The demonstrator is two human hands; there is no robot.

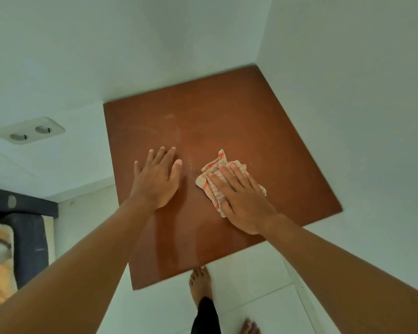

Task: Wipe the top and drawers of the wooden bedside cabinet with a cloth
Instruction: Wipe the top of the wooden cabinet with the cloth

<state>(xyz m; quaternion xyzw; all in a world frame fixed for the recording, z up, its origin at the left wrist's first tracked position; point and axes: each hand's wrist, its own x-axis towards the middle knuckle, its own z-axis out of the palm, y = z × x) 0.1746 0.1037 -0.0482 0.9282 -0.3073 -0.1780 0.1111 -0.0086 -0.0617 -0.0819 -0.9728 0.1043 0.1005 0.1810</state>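
The wooden bedside cabinet's reddish-brown top fills the middle of the head view, with faint dusty smears on its far half. My right hand lies flat on a crumpled cream cloth with orange stripes, pressing it onto the top right of centre. My left hand rests palm down on the bare wood just left of the cloth, fingers spread. The drawers are hidden below the top.
White walls meet in a corner behind the cabinet. A double wall socket sits on the left wall. A dark bed frame with bedding is at the lower left. My bare feet stand on white floor tiles.
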